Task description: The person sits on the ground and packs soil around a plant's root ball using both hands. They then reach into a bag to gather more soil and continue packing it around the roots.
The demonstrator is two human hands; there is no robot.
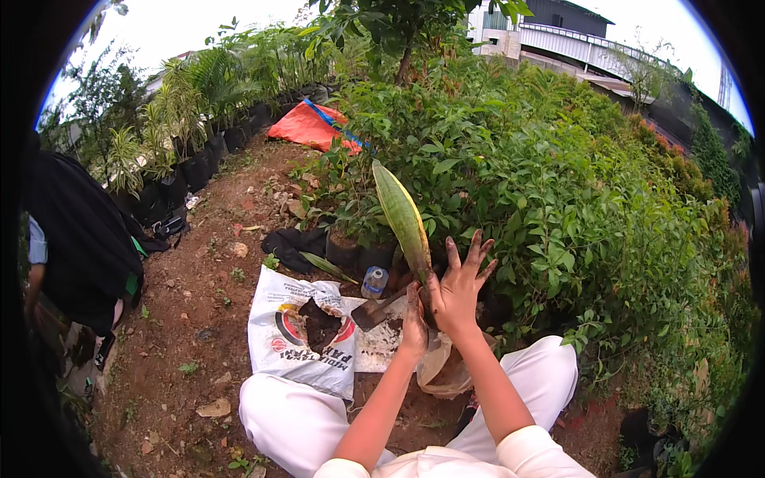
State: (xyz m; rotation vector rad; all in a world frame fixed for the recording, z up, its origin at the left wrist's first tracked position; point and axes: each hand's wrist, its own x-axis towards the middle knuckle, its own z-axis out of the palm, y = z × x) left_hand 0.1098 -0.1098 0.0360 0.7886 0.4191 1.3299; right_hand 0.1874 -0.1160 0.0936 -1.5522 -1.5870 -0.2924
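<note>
A snake plant leaf (401,215), green with a yellow edge, stands upright with its soiled base between my two hands. My left hand (415,325) cups the base from the left. Beside it, my right hand (460,287) rests its thumb side against the base, its other fingers spread and dirty. What lies between the palms is mostly hidden. Just left of my hands is a small trowel (369,314) with a soiled blade. A translucent plastic bag (445,370) sits below my hands. The white printed sack (269,322), torn open, shows dark soil (321,325).
A plastic bottle (375,282) stands behind the trowel, near another cut leaf (329,266) and black cloth (293,248). Dense potted shrubs (538,197) fill the right. An orange tarp (311,126) lies farther back. Another person in dark clothing (77,239) is at the left.
</note>
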